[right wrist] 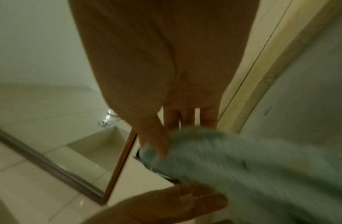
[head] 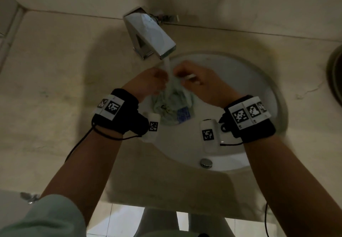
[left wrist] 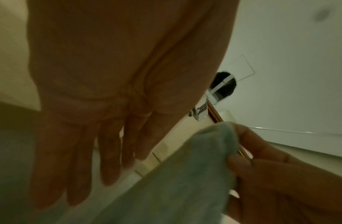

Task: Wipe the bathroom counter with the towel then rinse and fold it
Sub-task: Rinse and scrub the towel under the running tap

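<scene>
A pale green towel (head: 171,105) hangs bunched over the white sink basin (head: 240,81), its top under the water stream (head: 167,64) from the chrome faucet (head: 149,35). My right hand (head: 194,81) pinches the towel's upper edge. In the right wrist view my right hand (right wrist: 172,139) has its thumb pressed on the towel (right wrist: 243,159) and its fingers behind it. My left hand (head: 153,81) is beside the towel on the left. In the left wrist view the left fingers (left wrist: 108,151) are straight, next to the towel (left wrist: 185,174).
The beige stone counter (head: 55,79) surrounds the basin. A chrome drain knob (head: 206,162) sits at the basin's near rim. A dark round object (head: 335,73) lies at the right edge. The wall stands close behind the faucet.
</scene>
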Tool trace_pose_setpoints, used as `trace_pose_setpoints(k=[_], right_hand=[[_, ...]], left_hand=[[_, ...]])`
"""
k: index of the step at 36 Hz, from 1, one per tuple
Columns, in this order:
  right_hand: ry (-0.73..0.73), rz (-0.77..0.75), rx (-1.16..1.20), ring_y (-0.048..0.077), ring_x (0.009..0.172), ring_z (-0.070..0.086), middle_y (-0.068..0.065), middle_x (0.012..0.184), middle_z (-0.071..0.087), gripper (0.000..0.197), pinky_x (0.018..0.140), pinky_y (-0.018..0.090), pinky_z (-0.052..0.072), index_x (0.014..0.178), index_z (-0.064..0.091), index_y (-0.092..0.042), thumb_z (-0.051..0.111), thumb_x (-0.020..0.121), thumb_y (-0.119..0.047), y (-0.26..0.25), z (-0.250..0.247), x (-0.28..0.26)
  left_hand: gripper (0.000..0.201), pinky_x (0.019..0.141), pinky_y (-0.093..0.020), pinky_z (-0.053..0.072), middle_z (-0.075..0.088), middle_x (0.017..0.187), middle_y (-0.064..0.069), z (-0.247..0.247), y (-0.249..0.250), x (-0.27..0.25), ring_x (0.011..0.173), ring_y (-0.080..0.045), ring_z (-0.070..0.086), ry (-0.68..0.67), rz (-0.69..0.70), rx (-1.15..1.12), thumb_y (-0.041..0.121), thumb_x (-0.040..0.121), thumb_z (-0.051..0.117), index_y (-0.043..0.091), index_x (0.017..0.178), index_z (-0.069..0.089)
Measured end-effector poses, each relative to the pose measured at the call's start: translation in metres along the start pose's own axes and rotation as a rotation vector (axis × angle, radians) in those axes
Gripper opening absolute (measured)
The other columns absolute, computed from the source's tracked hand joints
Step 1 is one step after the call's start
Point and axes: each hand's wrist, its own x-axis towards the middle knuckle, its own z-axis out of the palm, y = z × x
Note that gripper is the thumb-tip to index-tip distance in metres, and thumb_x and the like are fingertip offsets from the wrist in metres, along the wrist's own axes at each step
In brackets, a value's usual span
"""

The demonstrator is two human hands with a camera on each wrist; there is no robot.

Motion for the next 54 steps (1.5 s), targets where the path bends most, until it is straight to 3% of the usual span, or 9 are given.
trace_pose_setpoints(k=[4, 10, 15, 21, 35, 39, 45, 49, 54], right_hand=[[-0.482, 0.152, -0.348, 0.011, 0.123, 0.047, -0.005, 0.139, 0.051, 0.036, 0.103, 0.022, 0.036, 0.134, 0.054, -0.025, 0.053, 0.097, -0.025, 0.016, 0.013, 0.009], [-0.123, 0.246, -0.426, 0.026, 0.125, 0.048, 0.008, 0.138, 0.050, 0.045, 0.104, 0.032, 0.034, 0.136, 0.049, -0.012, 0.059, 0.093, -0.025, 0.057, 0.025, 0.025], [-0.303, 0.388, -0.576, 0.027, 0.147, -0.014, 0.008, 0.160, -0.013, 0.107, 0.119, 0.049, -0.001, 0.152, -0.007, -0.013, 0.062, 0.083, -0.055, 0.085, 0.052, 0.030], [-0.340, 0.368, -0.607, 0.030, 0.146, -0.018, 0.009, 0.158, -0.019, 0.120, 0.117, 0.054, -0.003, 0.152, -0.011, -0.011, 0.063, 0.074, -0.065, 0.109, 0.076, 0.031], [-0.199, 0.466, -0.474, 0.028, 0.146, -0.016, 0.010, 0.159, -0.015, 0.105, 0.115, 0.036, -0.013, 0.152, -0.010, -0.011, 0.063, 0.086, -0.046, 0.151, 0.110, 0.044], [-0.191, 0.550, -0.399, 0.027, 0.148, -0.007, 0.007, 0.161, -0.006, 0.094, 0.118, 0.038, -0.006, 0.154, 0.001, -0.017, 0.052, 0.087, -0.059, 0.154, 0.111, 0.062], [-0.232, 0.455, -0.555, 0.031, 0.146, 0.007, 0.014, 0.158, 0.009, 0.097, 0.120, 0.041, 0.003, 0.153, 0.006, -0.014, 0.057, 0.083, -0.059, 0.153, 0.108, 0.069], [-0.287, 0.330, -0.607, 0.034, 0.146, 0.006, 0.017, 0.157, 0.010, 0.111, 0.118, 0.042, -0.003, 0.152, 0.001, -0.010, 0.065, 0.077, -0.060, 0.150, 0.099, 0.057], [-0.406, 0.422, -0.453, 0.031, 0.144, 0.017, 0.011, 0.155, 0.018, 0.108, 0.117, 0.042, 0.017, 0.152, 0.013, -0.014, 0.079, 0.072, -0.047, 0.127, 0.060, 0.055]], left_hand=[[0.035, 0.096, -0.044, 0.046, 0.054, 0.128, -0.015, -0.002, -0.005, 0.010, 0.116, -0.035, 0.054, 0.058, -0.033, 0.147, 0.016, 0.089, 0.054, 0.010, 0.123, 0.050], [0.049, 0.099, -0.034, 0.038, 0.048, 0.134, -0.012, 0.012, -0.010, 0.030, 0.122, -0.031, 0.048, 0.029, 0.137, 0.855, 0.033, 0.098, 0.047, 0.004, 0.137, 0.040], [0.066, 0.105, -0.041, 0.035, 0.035, 0.145, -0.020, 0.036, -0.016, 0.048, 0.130, -0.036, 0.040, -0.130, 0.020, 1.177, 0.034, 0.094, 0.054, -0.003, 0.142, 0.028], [0.104, 0.120, -0.043, 0.010, -0.018, 0.157, -0.012, 0.051, -0.036, 0.069, 0.147, -0.032, -0.002, -0.323, -0.191, 1.267, 0.053, 0.090, 0.051, 0.013, 0.146, -0.026], [0.102, 0.113, -0.053, 0.020, -0.001, 0.155, -0.025, 0.060, -0.054, 0.092, 0.141, -0.044, 0.014, -0.314, 0.071, 1.403, 0.067, 0.088, 0.035, 0.001, 0.147, -0.015], [0.118, 0.102, -0.062, 0.031, -0.002, 0.158, -0.014, 0.058, -0.209, 0.212, 0.132, -0.044, 0.030, -0.399, -0.040, 1.333, 0.090, 0.063, 0.036, 0.028, 0.148, -0.016], [0.074, 0.114, -0.037, 0.016, 0.020, 0.155, -0.018, 0.060, -0.025, 0.067, 0.142, -0.030, 0.025, -0.248, -0.168, 1.223, 0.032, 0.093, 0.057, 0.000, 0.148, 0.019], [0.143, 0.108, -0.050, 0.035, 0.025, 0.155, -0.005, 0.045, -0.125, 0.159, 0.134, -0.030, 0.035, -0.430, -0.379, 1.144, 0.087, 0.037, 0.068, 0.035, 0.150, -0.002], [0.063, 0.113, -0.040, 0.026, 0.022, 0.155, -0.010, 0.038, -0.048, 0.103, 0.139, -0.029, 0.028, -0.467, -0.319, 1.112, 0.034, 0.098, 0.049, 0.012, 0.150, 0.021]])
